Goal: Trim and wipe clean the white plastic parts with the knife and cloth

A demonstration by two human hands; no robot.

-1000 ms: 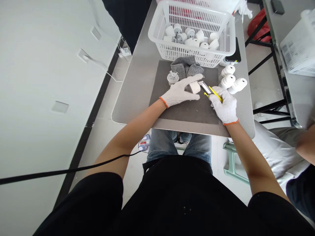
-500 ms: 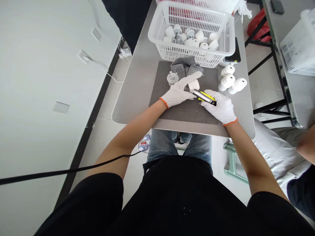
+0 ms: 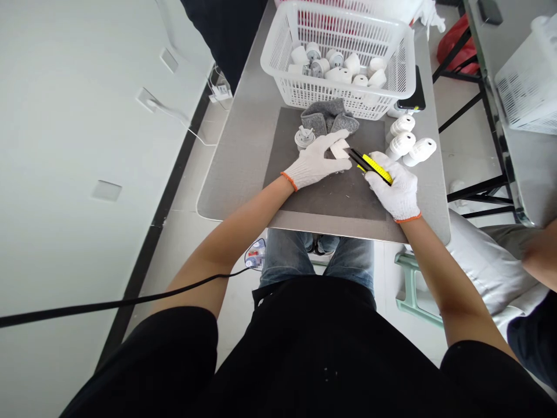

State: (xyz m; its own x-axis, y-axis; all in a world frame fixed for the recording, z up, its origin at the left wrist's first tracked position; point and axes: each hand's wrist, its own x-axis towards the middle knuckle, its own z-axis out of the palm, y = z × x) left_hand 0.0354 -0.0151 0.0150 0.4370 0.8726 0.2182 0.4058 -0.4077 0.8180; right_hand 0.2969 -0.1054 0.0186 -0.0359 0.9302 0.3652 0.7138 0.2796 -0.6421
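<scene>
My left hand [image 3: 317, 159], in a white knit glove, grips a small white plastic cap [image 3: 340, 148] between the thumb and fingers. A yellow and black utility knife [image 3: 378, 168] is in my right hand [image 3: 397, 188], also gloved, with its tip at the right side of the cap. Whether the blade touches the cap I cannot tell. Just behind my left hand stands a round white part with grey prongs [image 3: 304, 137]. A crumpled grey cloth [image 3: 329, 114] lies beyond the cap on the dark mat [image 3: 331, 200].
A white plastic basket [image 3: 337, 93] at the back of the table holds several white parts. At the right stand white ribbed housings [image 3: 420, 151], near a black phone [image 3: 416, 93]. A co-worker's arm [image 3: 542, 255] shows at the far right, above a green stool [image 3: 411, 284].
The knife has turned in my right hand so its yellow side faces up, and that hand has shifted slightly right. The cap has tilted in my left hand, which stays nearly in place.
</scene>
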